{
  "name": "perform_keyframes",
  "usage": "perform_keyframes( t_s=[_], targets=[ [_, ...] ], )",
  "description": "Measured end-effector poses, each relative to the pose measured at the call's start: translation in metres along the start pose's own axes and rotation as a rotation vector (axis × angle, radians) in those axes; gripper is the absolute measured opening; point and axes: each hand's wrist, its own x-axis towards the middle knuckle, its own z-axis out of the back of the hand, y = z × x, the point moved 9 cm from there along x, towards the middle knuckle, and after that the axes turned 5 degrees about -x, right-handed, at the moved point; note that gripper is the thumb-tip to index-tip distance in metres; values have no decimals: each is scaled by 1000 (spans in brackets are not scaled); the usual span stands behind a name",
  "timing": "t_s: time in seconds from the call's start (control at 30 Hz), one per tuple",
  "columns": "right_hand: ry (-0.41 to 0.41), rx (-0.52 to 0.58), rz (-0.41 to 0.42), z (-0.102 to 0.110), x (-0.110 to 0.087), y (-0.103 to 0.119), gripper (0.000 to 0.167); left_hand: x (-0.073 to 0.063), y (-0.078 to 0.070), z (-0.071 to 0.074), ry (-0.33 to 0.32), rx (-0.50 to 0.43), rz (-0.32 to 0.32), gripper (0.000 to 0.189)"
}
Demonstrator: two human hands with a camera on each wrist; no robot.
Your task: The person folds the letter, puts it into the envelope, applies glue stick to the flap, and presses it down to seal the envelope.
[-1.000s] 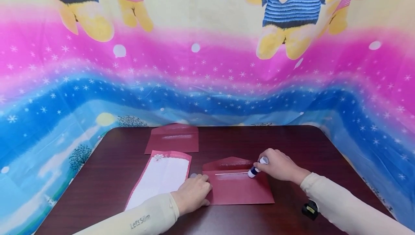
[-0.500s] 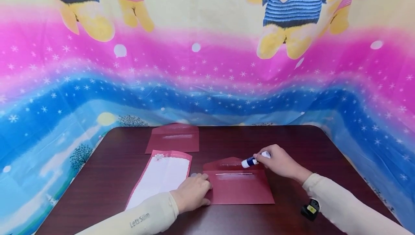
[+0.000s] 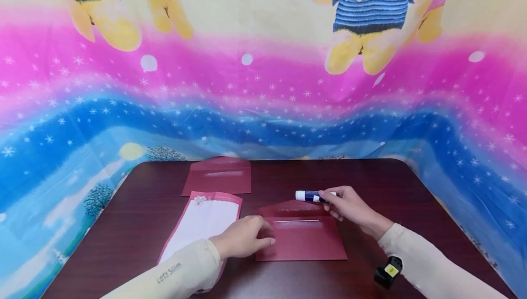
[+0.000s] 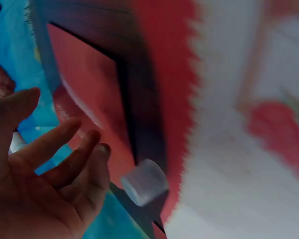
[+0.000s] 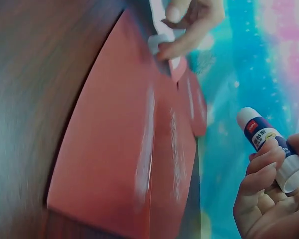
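My right hand (image 3: 352, 209) grips a glue stick (image 3: 306, 196) with a white and dark blue barrel, held above the flap of a red envelope (image 3: 306, 242). Pale, shiny glue streaks cross that envelope below its opening and on the raised flap. My left hand (image 3: 245, 236) hovers at the envelope's left edge, fingers loosely bent and holding nothing. In the left wrist view, a translucent cap (image 4: 145, 182) stands on the table between the envelope and a white letter sheet with a red border (image 3: 201, 225). The head view hides the cap behind my left hand.
Another red envelope (image 3: 218, 182), flap up and streaked with glue, lies at the back left of the dark wood table (image 3: 370, 177). A patterned cloth (image 3: 263, 84) hangs behind the table and along its sides.
My right hand has raised the glue stick off the envelope, up past the flap, and turned it nearly level. My left hand has lifted from the envelope's left edge.
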Motion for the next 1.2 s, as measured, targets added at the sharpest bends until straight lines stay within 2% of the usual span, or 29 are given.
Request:
perform_keyframes(
  t_s=[0.17,0.37,0.47,0.6,0.73,0.87,1.07,1.2],
  targets=[
    [54,197,-14,-15,-6,8,50,5,-9,8,-65,-280,38,39],
    [162,384,9,-39,-17,23,48,10,-16,19,-205,-621,75,37],
    [230,452,41,-52,-22,31,43,10,-17,23,-256,-780,112,39],
    [294,494,91,-65,-28,38,43,10,-17,24,-299,-934,167,46],
    [331,514,137,-73,-34,45,42,11,-21,27,-314,-1045,155,46],
    [346,536,144,-77,-39,48,42,10,-24,28,-323,-1097,151,43],
    [328,520,57,-77,-42,44,59,6,-24,32,-353,-1118,147,43],
    [337,490,43,-76,-42,39,53,4,-23,35,-371,-1102,152,43]
  ],
)
